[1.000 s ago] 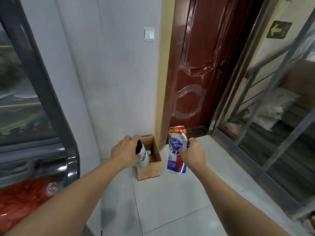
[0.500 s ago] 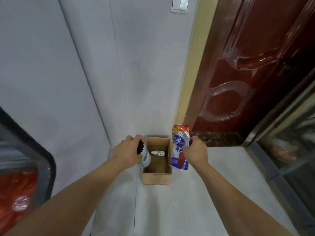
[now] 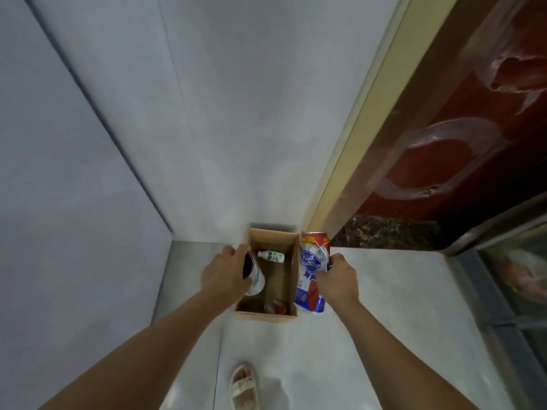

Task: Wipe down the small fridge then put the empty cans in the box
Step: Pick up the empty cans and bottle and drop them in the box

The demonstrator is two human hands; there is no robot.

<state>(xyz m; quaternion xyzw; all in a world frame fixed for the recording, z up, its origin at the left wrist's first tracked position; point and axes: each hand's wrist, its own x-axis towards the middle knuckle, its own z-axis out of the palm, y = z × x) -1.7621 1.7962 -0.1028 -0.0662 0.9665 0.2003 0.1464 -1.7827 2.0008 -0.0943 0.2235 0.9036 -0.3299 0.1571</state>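
Note:
A small open cardboard box (image 3: 293,270) stands on the floor against the white wall, beside the door frame. My left hand (image 3: 225,272) grips a white and green can (image 3: 255,278), tilted with its dark open top towards me, over the box's left edge. My right hand (image 3: 337,278) holds a dented blue, white and red can (image 3: 312,270) upright just outside the box's right wall. Inside the box lie a small white bottle (image 3: 271,256) and a dark red can (image 3: 276,306). The fridge is out of view.
A dark red door (image 3: 461,137) with a yellow frame (image 3: 355,128) rises on the right. A metal-framed glass partition (image 3: 509,279) runs along the far right. My sandalled foot (image 3: 244,386) rests on the pale tiled floor below the box.
I have come closer to the box and now look straight down into it. Both hands with their cans have come in over its sides. The black fridge at the left has left the view.

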